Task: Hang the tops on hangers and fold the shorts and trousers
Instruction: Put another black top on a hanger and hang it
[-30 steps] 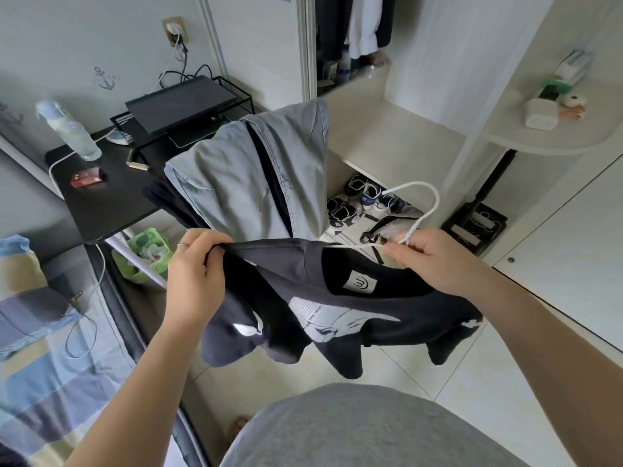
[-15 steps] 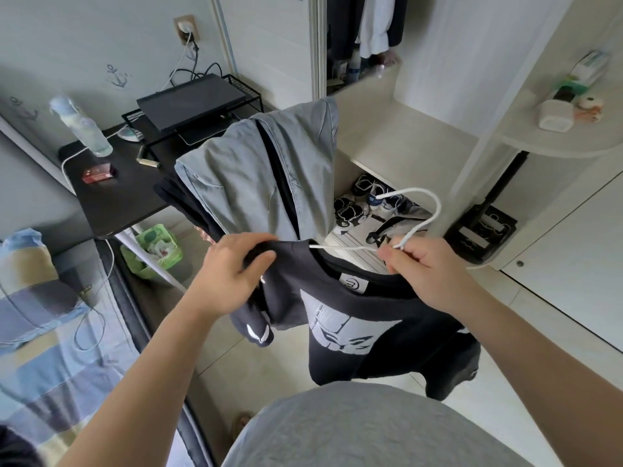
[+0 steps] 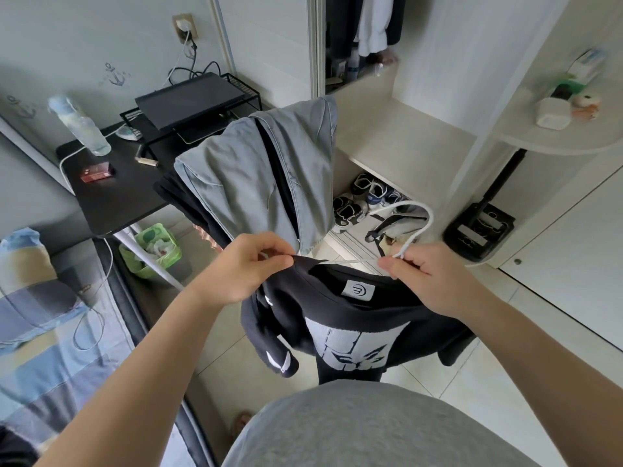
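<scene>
We hold the black T-shirt [image 3: 350,318] in the air in front of us, with a white hanger [image 3: 423,214] threaded through its neck opening. Our left hand [image 3: 242,267] pinches the shirt's shoulder between thumb and fingertips, out where the hanger's arm ends. Our right hand [image 3: 431,281] is curled round the hanger just under the hook, with the collar gathered beneath it.

The shirt is light and limp. It will sag wherever we do not support it, and one sleeve dangles below our left wrist. It will not slip out of a pinch, but a thin, smooth hanger lets a wide neck slide off to one side. So the shoulders are the place to take hold (the seam over the arm's end, not the loose chest cloth). The hanger is stiff but slender, and we judge it best carried by its neck, which leaves the hook free for a rail.

Just behind the shirt a grey garment [image 3: 242,176] is draped over what seems to be a chair back; whether it is trousers or shorts we cannot tell from here. Its hem hangs just beside our left hand and could snag the hanger's end. To the left stands a black desk [image 3: 114,197] with a green bin [image 3: 153,246] under it. Shoes [image 3: 354,200] sit low in the open cupboard ahead. Hanging clothes [image 3: 371,25] show farther back, and the grey garment lies between us and them.
</scene>
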{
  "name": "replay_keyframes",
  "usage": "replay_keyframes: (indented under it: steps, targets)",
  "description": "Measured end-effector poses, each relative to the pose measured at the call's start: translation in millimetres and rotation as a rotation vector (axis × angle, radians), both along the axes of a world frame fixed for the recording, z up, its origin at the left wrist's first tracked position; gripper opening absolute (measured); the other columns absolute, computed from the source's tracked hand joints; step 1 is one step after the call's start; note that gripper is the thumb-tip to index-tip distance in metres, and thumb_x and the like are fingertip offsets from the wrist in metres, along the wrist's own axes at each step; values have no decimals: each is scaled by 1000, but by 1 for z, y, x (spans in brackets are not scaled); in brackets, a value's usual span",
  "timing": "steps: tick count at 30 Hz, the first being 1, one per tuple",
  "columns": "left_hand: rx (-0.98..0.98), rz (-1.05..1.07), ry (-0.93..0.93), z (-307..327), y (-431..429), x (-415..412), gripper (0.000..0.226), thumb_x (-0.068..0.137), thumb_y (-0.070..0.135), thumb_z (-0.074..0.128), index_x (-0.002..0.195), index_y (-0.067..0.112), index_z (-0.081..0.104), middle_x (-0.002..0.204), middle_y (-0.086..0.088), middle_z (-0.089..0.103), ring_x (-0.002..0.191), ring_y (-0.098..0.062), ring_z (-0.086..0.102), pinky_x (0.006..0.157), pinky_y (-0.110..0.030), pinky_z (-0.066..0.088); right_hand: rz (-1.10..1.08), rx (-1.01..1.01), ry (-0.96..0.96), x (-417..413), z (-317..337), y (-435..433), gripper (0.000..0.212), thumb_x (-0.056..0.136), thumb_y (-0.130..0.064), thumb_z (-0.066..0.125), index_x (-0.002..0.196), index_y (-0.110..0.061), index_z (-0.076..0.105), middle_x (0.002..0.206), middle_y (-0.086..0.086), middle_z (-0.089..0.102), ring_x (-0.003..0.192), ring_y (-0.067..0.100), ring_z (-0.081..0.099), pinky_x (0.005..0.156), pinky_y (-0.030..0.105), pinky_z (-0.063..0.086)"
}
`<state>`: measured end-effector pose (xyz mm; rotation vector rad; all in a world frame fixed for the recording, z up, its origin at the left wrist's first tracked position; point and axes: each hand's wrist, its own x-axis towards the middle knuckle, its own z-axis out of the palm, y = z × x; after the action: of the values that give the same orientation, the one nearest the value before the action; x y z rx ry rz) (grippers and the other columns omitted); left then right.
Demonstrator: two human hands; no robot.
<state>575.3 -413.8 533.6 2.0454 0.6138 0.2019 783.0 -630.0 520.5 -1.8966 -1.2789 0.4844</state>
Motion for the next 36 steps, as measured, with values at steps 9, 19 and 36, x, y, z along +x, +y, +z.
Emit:
replay_keyframes:
  steps: [9,19,36]
  targets:
    - [401,19,-202,-16,-10,-3,14,92,3,68,104,11,65,95,9,67,93,-6,63,84,-13,44,-131,16,102,-11,2,4,39,95,-27,66,65,-2,63,42,-11,38,41,4,35,48,11,30]
    - [460,183,-225,-16,0,-12,19,96,10,50,104,9,68,91,12,63,93,-18,54,89,-38,43,11,-101,68,15,4,9,15,92,-26,70,107,-26,70,98,-16,70,94,4,66,90,24,49]
    - [461,288,-221,-23,42,-40,36,96,20,47,111,48,63,102,39,60,99,5,51,93,-6,35,-37,-363,198,69,-31,-6,17,88,-18,75,86,-5,63,76,7,63,73,19,60,69,32,45]
